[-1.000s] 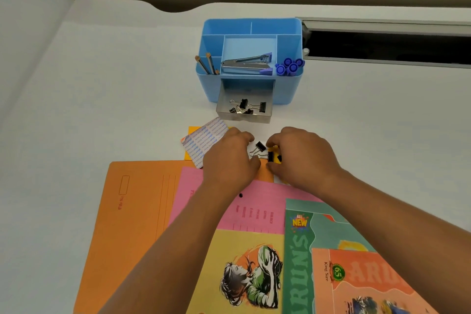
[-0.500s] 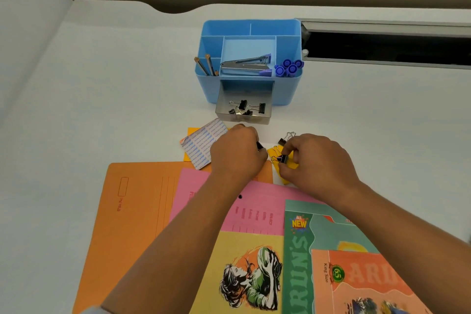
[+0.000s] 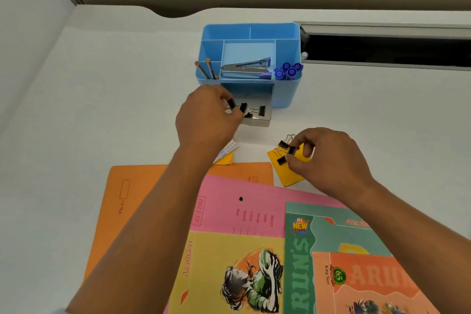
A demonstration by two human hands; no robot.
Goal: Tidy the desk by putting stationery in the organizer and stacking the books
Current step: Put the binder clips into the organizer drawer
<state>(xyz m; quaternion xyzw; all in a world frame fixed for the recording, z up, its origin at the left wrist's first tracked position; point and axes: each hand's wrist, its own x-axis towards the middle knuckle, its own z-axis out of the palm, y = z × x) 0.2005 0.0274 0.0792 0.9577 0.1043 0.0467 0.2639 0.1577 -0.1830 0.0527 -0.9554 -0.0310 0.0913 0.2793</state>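
left grip (image 3: 206, 117): thumb and fingertips clamped on a black clip (image 3: 231, 104), held over the left end of the drawer (image 3: 257, 122).
right grip (image 3: 331, 160): pinched on a second clip (image 3: 292, 151), low over the yellow pad (image 3: 289, 173).
loose clips (image 3: 280, 160): two, just beside the right fingertips, one at the pad's far corner and one on its left edge. Wire loops point away and left.
drawer: grey tray pulled out of the blue organizer (image 3: 285, 94) toward the person, long axis left-right. Stored clips (image 3: 260, 110) lie inside.
key relation: drawer lies away and left of the right grip, near. Left grip is nearer and already above it.
next, likely: left lets go and the clip drops straight in. Right needs a short carry over the front lip.
materials: clips are sprung black steel with wire handles and probably snag each other. Pad is a soft paper block. Organizer is rigid moulded plastic.
books (image 3: 229, 275): glossy covers, overlapped on folders (image 3: 242, 206) at the near edge of the bench (image 3: 102, 109), not yet stacked.
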